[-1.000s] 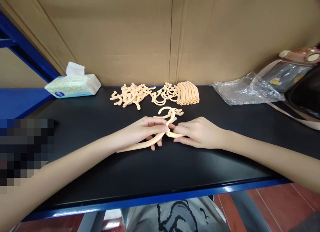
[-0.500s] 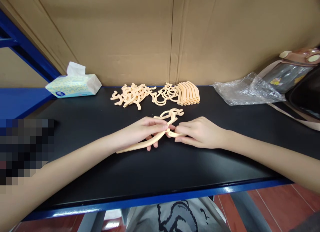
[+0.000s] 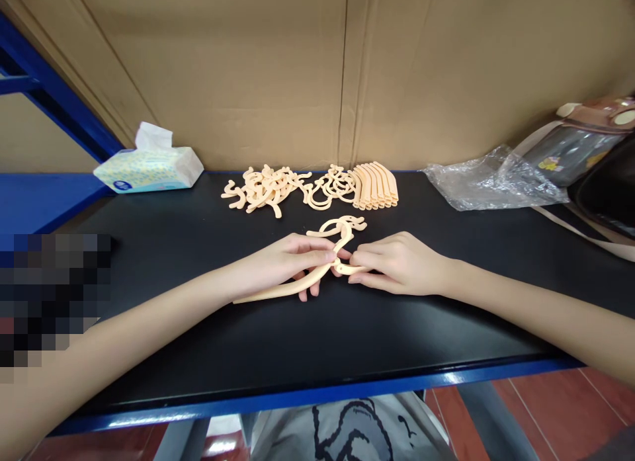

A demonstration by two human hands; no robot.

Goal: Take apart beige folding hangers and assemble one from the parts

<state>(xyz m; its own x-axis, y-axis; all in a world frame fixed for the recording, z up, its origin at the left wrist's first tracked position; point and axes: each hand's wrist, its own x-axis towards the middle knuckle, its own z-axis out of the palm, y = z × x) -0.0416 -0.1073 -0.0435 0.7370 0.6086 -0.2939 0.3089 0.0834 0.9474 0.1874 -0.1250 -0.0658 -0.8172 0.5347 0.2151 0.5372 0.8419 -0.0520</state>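
A cream plastic folding hanger (image 3: 285, 290), with a long curved arm and a hook at its upper end, lies in the grip of my left hand (image 3: 297, 254). Its thumb presses at the joint where the hook meets the arm. My right hand (image 3: 394, 262) pinches a shorter curved hanger piece (image 3: 349, 270), whose rounded end touches that same joint. Part of this piece is hidden by my fingers. Just beyond the hands, a few loose curved pieces (image 3: 322, 231) rest on the black tabletop (image 3: 297, 348).
Along the back lie a jumbled pile of curved pieces (image 3: 268, 188), several hooks (image 3: 337, 184) and a neat stack of long arms (image 3: 376, 186). A tissue pack (image 3: 149, 168) stands left. Clear plastic wrap (image 3: 491, 180) and a strapped bottle (image 3: 570, 150) occupy the right.
Both hands keep their hold at almost the same spot. The whole view shifts very slightly; the pieces show no clear movement against each other.
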